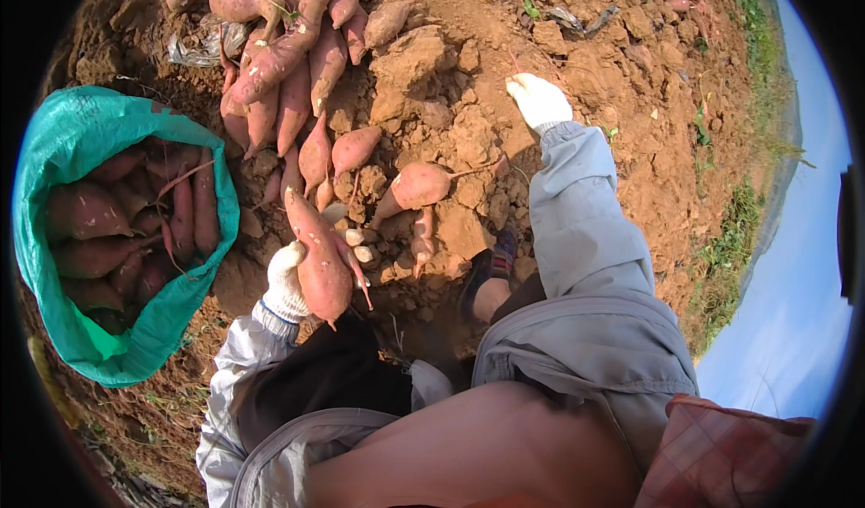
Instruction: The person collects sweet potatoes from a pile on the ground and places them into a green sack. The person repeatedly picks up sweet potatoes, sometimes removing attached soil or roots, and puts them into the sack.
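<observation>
In my left hand point(285, 282), in a white knit glove, is a large reddish sweet potato point(323, 271). A thin, small sweet potato point(351, 261) lies against it within the same grip. My right hand point(540, 101), also gloved, reaches out over the soil; a thin reddish root point(513, 59) shows just beyond its fingertips. Whether those fingers hold anything is hidden. Left of my left hand, a green woven sack point(228, 221) stands with its mouth wide, holding several sweet potatoes point(91, 211). Between my hands, a plump sweet potato point(420, 187) rests on the dirt.
A heap of sweet potatoes point(294, 69) lies on the ground ahead. Large clods point(409, 59) and crumpled plastic film point(206, 45) are beside it. My shoe point(488, 268) is planted below the loose roots. More sweet potatoes point(686, 1) lie far off, near the grassy edge point(733, 231).
</observation>
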Available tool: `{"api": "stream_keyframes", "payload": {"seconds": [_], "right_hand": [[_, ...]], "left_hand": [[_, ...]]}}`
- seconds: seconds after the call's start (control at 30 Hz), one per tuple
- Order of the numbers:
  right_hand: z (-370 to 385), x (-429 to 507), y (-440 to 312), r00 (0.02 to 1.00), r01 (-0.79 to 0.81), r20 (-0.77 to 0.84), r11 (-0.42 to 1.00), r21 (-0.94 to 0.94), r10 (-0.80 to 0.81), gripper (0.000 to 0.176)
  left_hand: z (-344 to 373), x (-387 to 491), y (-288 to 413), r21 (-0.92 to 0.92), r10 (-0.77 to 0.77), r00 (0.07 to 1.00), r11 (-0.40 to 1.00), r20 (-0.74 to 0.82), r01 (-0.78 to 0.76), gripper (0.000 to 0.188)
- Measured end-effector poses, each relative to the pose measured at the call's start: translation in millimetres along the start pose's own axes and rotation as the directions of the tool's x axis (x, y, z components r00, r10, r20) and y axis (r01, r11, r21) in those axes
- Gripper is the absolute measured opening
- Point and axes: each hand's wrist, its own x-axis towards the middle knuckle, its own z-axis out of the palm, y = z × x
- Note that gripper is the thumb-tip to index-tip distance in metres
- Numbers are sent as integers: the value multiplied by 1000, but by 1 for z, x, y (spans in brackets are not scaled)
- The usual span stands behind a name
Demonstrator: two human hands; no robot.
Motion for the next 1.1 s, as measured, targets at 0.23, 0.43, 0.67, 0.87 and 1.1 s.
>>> {"api": "stream_keyframes", "payload": {"seconds": [0.23,0.43,0.67,0.87,1.1], "right_hand": [[0,-107,25,993,-84,98,967,239,62,33],[64,-85,-15,924,-173,306,964,-200,229,60],[56,-101,37,951,-297,166,918,264,260,66],[30,-87,49,843,-413,391,-22,911,370,50],[43,-45,14,944,-232,287,-294,927,161,34]], "left_hand": [[3,10,-1,-60,-17,1000,998,-17,16,81],[0,0,3,22,-6,999,1000,-48,7,76],[-11,-12,3,-55,30,998,998,-59,-34,74],[-12,-8,1,-96,-10,997,995,-80,2,75],[-13,-6,4,-121,48,995,991,-86,-59,80]]}}
